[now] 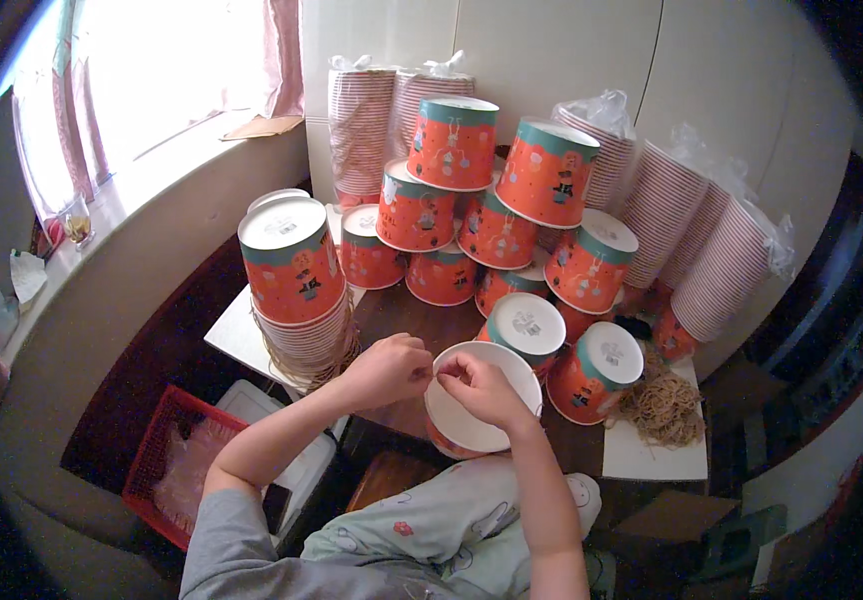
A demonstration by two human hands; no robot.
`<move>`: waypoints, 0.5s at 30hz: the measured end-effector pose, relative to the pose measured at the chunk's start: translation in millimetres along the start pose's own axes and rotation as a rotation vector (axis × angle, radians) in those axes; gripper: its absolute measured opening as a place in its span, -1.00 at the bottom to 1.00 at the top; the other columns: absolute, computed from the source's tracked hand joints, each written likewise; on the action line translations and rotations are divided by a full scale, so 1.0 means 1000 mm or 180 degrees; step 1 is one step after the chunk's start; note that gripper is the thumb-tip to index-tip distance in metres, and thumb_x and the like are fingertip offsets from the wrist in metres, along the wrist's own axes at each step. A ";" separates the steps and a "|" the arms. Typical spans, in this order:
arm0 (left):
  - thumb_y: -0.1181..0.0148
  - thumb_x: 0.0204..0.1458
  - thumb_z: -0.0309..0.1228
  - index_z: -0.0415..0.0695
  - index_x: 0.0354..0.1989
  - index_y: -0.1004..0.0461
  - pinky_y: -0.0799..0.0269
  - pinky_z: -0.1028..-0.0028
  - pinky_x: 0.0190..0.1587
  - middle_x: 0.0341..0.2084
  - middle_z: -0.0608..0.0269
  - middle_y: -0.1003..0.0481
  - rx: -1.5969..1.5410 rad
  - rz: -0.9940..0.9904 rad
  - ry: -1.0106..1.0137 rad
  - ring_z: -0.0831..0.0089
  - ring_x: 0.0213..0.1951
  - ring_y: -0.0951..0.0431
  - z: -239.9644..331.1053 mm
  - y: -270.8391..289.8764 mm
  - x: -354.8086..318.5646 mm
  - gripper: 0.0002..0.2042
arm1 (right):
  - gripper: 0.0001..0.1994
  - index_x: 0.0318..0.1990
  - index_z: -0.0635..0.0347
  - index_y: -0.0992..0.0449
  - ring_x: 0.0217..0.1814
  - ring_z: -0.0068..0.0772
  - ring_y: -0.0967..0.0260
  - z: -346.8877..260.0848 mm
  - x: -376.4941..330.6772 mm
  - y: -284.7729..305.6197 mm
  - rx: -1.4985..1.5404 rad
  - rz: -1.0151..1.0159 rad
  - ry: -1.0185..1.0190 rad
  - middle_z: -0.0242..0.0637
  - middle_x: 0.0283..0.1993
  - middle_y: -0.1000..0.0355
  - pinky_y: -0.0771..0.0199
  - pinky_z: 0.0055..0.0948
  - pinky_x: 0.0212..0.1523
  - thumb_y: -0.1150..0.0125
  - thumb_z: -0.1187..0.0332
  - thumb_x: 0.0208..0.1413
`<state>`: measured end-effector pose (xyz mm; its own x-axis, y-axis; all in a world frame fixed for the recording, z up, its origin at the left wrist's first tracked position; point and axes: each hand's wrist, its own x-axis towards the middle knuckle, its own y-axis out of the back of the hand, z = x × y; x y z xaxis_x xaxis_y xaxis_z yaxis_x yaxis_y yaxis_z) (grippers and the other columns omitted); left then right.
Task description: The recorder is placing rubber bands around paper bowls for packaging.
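Observation:
An orange paper bucket [496, 362] stands mouth up at the near table edge by my lap, its white inside showing. Over its left rim is my left hand [391, 370], fingers curled into a pinch. Facing it, my right hand [477, 388] pinches just above the bucket's opening. The fingertips are close together; whatever thin thing they hold, if any, is too small to make out. Right behind the bucket, another paper bucket [527, 325] rests upside down, with an upside-down paper bucket [596, 372] to its right.
Several upturned orange buckets [451, 145] are piled at the back. A nested bucket stack [296, 265] with twine round its lower part stands left. Tan twine [663, 408] lies heaped right. Bagged bucket stacks [666, 200] lean against the wall. A red basket [166, 440] sits low left.

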<state>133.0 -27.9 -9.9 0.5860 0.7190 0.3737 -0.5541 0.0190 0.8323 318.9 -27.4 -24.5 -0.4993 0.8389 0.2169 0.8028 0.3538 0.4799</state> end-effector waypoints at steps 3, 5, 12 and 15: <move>-0.16 -0.30 -0.42 -0.18 -0.56 -0.43 -0.33 0.31 -0.34 -0.57 0.13 -0.37 0.0110 0.0121 -0.0027 0.16 -0.43 -0.39 0.001 -0.002 0.002 -0.87 | -0.84 -0.37 0.27 -0.43 -0.42 -0.40 -0.39 -0.001 0.002 -0.002 -0.0060 0.0256 -0.0090 -0.20 -0.43 -0.43 -0.35 -0.42 -0.37 -0.05 0.35 -0.02; -0.10 -0.29 -0.45 -0.23 -0.57 -0.44 -0.35 0.31 -0.31 -0.57 0.10 -0.39 -0.0067 0.0158 0.0246 0.18 -0.38 -0.41 0.004 0.000 0.003 -0.89 | -0.85 -0.37 0.26 -0.43 -0.42 -0.36 -0.39 -0.002 0.002 -0.002 -0.0105 0.0278 -0.0069 -0.19 -0.43 -0.43 -0.35 -0.41 -0.37 -0.05 0.35 -0.02; -0.12 -0.15 -0.34 -0.23 -0.42 -0.46 -0.36 0.44 -0.26 -0.49 0.06 -0.45 -0.1209 -0.0098 0.0833 0.29 -0.36 -0.48 -0.001 0.002 0.003 -0.80 | -0.88 -0.38 0.25 -0.42 -0.38 -0.17 -0.38 -0.003 0.005 -0.003 -0.0524 0.0412 0.0058 -0.13 -0.43 -0.41 -0.35 -0.34 -0.36 -0.02 0.39 -0.03; -0.08 -0.06 -0.27 -0.27 -0.37 -0.46 -0.35 0.49 -0.26 -0.48 0.10 -0.48 -0.1486 -0.0424 0.1071 0.41 -0.38 -0.48 -0.007 -0.002 0.004 -0.73 | -0.88 -0.38 0.25 -0.42 -0.36 -0.14 -0.37 -0.001 0.005 -0.005 -0.0651 0.0442 0.0147 -0.14 -0.41 -0.39 -0.34 -0.31 -0.35 -0.02 0.39 -0.03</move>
<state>132.3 -20.2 -13.1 0.4907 0.8689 0.0644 -0.7349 0.3731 0.5664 312.2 -25.2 -24.6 -0.4069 0.8522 0.3290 0.7844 0.1414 0.6039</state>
